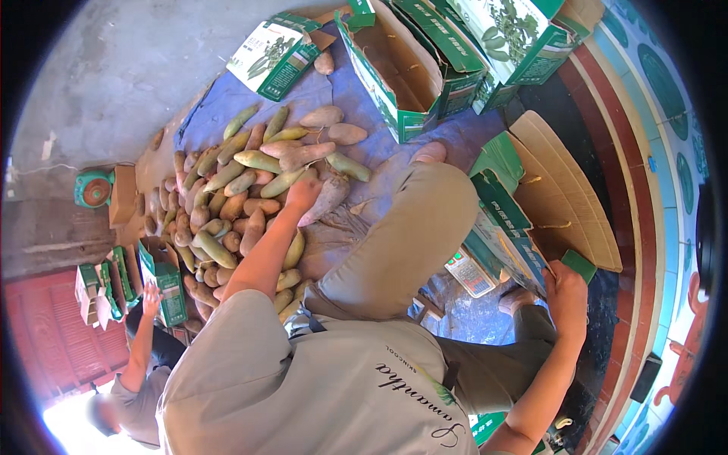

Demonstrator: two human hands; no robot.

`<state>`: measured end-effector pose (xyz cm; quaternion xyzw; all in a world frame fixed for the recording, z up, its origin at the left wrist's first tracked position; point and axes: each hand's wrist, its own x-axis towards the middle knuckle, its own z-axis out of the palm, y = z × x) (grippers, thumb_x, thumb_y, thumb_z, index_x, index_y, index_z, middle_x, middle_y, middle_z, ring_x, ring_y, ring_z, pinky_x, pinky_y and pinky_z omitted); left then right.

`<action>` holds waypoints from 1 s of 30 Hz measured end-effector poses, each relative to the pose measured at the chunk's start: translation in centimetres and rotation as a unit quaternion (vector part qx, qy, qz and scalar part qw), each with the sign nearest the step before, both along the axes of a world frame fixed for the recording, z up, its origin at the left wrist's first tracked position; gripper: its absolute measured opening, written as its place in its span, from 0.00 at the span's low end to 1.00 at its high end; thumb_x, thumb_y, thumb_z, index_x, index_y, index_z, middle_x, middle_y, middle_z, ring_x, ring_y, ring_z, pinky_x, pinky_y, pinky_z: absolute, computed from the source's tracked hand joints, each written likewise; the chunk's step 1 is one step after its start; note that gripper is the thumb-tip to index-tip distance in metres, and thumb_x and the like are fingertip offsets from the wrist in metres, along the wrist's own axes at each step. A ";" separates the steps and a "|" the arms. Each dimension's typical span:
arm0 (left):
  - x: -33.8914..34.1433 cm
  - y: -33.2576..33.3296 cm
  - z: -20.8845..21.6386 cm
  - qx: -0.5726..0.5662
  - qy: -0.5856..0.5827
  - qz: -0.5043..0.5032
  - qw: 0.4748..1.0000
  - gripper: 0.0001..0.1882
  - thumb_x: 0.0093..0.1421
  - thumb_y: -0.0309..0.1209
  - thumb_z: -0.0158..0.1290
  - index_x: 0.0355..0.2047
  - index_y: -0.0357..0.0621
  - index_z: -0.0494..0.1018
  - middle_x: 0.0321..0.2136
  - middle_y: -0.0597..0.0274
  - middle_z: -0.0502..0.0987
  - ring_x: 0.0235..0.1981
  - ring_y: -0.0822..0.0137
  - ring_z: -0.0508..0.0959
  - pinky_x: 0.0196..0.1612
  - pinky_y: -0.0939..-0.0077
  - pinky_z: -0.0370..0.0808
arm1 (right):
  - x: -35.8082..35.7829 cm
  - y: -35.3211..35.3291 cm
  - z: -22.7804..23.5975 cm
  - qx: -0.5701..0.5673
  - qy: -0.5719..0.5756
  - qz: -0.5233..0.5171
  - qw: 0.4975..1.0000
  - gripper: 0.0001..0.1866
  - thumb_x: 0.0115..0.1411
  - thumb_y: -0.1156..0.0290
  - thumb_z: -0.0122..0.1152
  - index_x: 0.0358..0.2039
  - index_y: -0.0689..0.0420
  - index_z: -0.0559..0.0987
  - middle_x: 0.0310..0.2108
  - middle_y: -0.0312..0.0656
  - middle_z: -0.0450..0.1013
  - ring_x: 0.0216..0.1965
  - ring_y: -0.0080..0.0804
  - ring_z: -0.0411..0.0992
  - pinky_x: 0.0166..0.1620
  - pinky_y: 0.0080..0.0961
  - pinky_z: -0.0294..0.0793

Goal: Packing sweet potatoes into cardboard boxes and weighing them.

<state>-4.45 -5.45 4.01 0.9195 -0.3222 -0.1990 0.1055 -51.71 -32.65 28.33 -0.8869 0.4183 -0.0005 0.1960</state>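
Vegetables [218,196], long and tapered, lie heaped at nine o'clock in green and pinkish-brown. At the heap's three o'clock edge, the left hand [305,193] rests against a large purplish vegetable [332,199]; its fingers look partly bent, but I cannot tell whether they grip. Near half past three, the right hand [566,292] is closed over the edge of an open carton [553,197], some fingertips hidden. A scale [471,274] shows at the carton's seven o'clock side. Good handling, I judge, means cupping the purplish vegetable around its thick middle, sparing its skin, while steadying the cardboard without creasing it.
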 end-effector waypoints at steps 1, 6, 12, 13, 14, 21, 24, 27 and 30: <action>-0.2 1.1 -1.5 0.024 0.041 0.028 0.999 0.16 0.54 0.43 0.48 0.35 0.46 0.76 0.35 0.45 0.76 0.39 0.47 0.76 0.44 0.58 0.71 | -0.1 0.0 0.1 -0.003 0.005 0.000 1.000 0.06 0.54 0.72 0.57 0.27 0.62 0.74 0.26 0.55 0.71 0.31 0.56 0.69 0.32 0.43 0.67; -2.2 3.7 -4.9 0.085 0.138 0.140 0.977 0.18 0.53 0.43 0.51 0.40 0.46 0.75 0.41 0.47 0.76 0.44 0.51 0.75 0.49 0.61 0.70 | 0.4 -0.1 0.7 0.043 -0.004 -0.011 0.999 0.07 0.53 0.73 0.58 0.29 0.64 0.76 0.26 0.54 0.71 0.30 0.55 0.70 0.33 0.37 0.68; -4.2 -2.2 -5.4 0.134 0.047 0.030 0.989 0.37 0.48 0.41 0.59 0.58 0.54 0.56 0.54 0.55 0.61 0.57 0.54 0.62 0.56 0.60 0.64 | 0.3 -0.4 0.5 0.053 -0.014 -0.031 0.998 0.07 0.52 0.74 0.59 0.30 0.65 0.76 0.26 0.53 0.72 0.30 0.52 0.71 0.34 0.35 0.69; -4.2 -3.2 -6.3 0.127 0.051 0.025 0.990 0.37 0.48 0.41 0.59 0.58 0.54 0.56 0.54 0.55 0.61 0.57 0.54 0.62 0.56 0.60 0.64 | 0.4 -0.5 1.1 0.045 -0.009 -0.035 0.998 0.07 0.52 0.74 0.59 0.30 0.65 0.76 0.26 0.53 0.72 0.30 0.52 0.71 0.34 0.35 0.69; -3.5 -3.2 -7.2 0.122 0.009 0.009 0.992 0.37 0.48 0.40 0.59 0.57 0.55 0.57 0.53 0.55 0.62 0.56 0.54 0.62 0.55 0.60 0.64 | 0.8 -0.3 0.9 0.050 -0.018 -0.037 0.998 0.07 0.51 0.74 0.60 0.29 0.64 0.77 0.27 0.52 0.73 0.30 0.51 0.72 0.34 0.35 0.69; -5.3 -11.1 -7.2 0.161 0.026 -0.083 0.983 0.35 0.47 0.35 0.58 0.57 0.55 0.61 0.53 0.58 0.66 0.56 0.57 0.65 0.56 0.61 0.66 | -1.7 -1.4 1.0 0.012 0.020 -0.030 0.999 0.08 0.50 0.69 0.62 0.28 0.59 0.78 0.28 0.47 0.74 0.32 0.47 0.73 0.36 0.37 0.71; -0.6 -6.2 -11.0 0.141 -0.027 -0.120 0.982 0.28 0.50 0.32 0.55 0.53 0.51 0.63 0.50 0.51 0.67 0.53 0.52 0.68 0.54 0.60 0.67 | 0.0 -1.8 -0.7 0.045 -0.016 -0.005 0.999 0.10 0.50 0.66 0.61 0.29 0.59 0.77 0.27 0.46 0.73 0.33 0.47 0.72 0.35 0.38 0.71; -1.6 -7.6 -9.7 0.240 -0.042 -0.180 0.953 0.28 0.56 0.38 0.53 0.55 0.46 0.60 0.47 0.49 0.69 0.50 0.51 0.70 0.50 0.58 0.70 | -0.4 -2.2 -0.9 0.023 0.005 -0.003 1.000 0.10 0.51 0.63 0.60 0.29 0.57 0.76 0.26 0.45 0.72 0.31 0.46 0.72 0.34 0.39 0.71; 0.0 -6.7 -13.5 0.249 -0.018 -0.042 0.967 0.34 0.47 0.33 0.60 0.55 0.51 0.59 0.51 0.53 0.64 0.51 0.51 0.68 0.52 0.58 0.70 | -0.3 -2.3 -1.0 0.020 0.001 -0.008 1.000 0.10 0.52 0.62 0.60 0.27 0.56 0.76 0.25 0.44 0.72 0.30 0.45 0.72 0.33 0.38 0.71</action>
